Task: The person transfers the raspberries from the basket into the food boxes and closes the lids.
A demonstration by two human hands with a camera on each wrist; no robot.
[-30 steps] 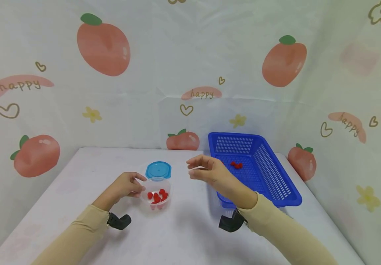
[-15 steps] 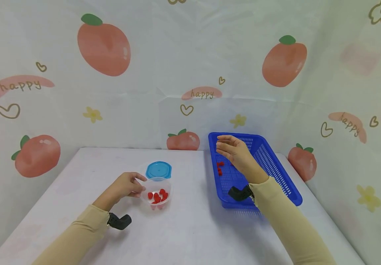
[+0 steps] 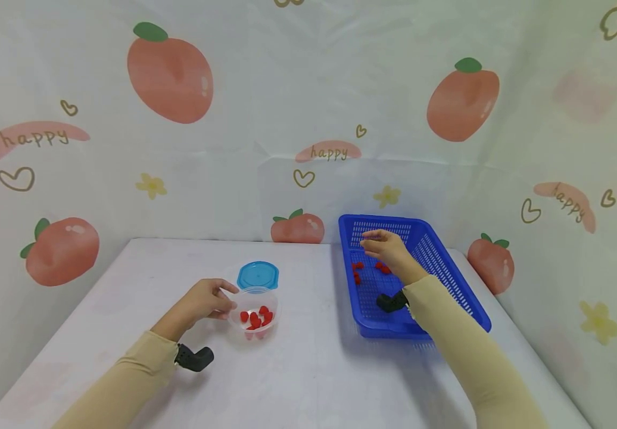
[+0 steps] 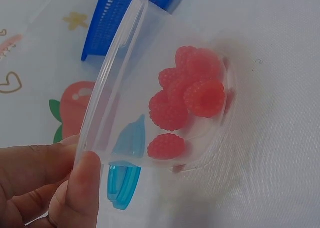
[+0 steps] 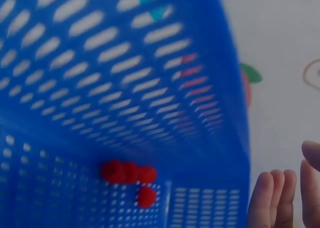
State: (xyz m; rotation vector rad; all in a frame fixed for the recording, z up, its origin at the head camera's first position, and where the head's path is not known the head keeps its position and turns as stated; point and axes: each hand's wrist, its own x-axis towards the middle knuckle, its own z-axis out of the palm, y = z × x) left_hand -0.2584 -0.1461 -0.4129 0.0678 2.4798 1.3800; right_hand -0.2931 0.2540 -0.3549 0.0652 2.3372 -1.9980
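My left hand point(image 3: 203, 302) pinches the rim of a clear plastic container point(image 4: 150, 43) between thumb and fingers. Several red raspberries point(image 4: 167, 111) lie at the bottom of it, seen through its wall in the left wrist view. Over the blue plastic basket point(image 3: 437, 262), my right hand point(image 3: 389, 253) hovers with loosely extended fingers and nothing between them. Below it, more raspberries point(image 5: 130, 172) are grouped on the basket floor. In the head view, one bunch sits by the left wall and another, partly hidden, sits under the hand.
A blue lid point(image 3: 258, 274) lies on the white tabletop point(image 3: 298, 381) just behind the container. The basket's tall slotted sides stand at the right of the table. A fruit-printed cloth point(image 3: 223, 119) hangs behind and around it.
My right hand has moved right, from between the container and the basket to over the basket, then dipped slightly. The left hand and container have stayed put.
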